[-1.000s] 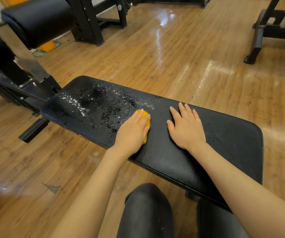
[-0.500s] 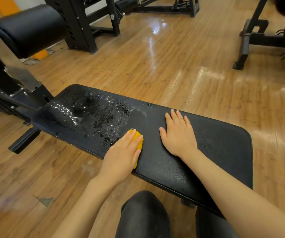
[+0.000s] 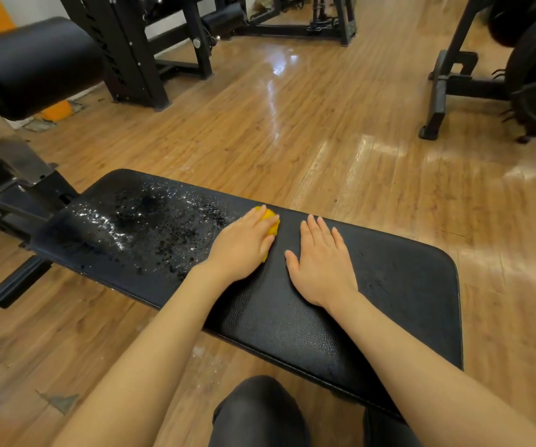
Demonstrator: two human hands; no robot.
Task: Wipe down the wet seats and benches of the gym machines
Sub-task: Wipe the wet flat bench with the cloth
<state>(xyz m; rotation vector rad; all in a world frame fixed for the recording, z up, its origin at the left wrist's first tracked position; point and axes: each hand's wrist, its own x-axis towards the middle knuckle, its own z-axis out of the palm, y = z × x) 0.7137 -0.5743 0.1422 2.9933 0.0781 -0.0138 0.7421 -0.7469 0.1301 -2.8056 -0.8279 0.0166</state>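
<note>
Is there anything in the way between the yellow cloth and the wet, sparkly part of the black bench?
Nothing visible. The left hand presses the yellow cloth at the very edge of the water droplets on the black padded bench; the right hand rests on the other side.

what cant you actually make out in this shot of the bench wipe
Head view only:
- Yellow cloth: mostly covered by the left hand; its size and shape are hidden.
- Bench underside and legs: hidden by the pad and the person's knees.
- Bench surface under the right hand: wet or dry cannot be told.
- Machine at right: cut off by the frame edge.
</note>
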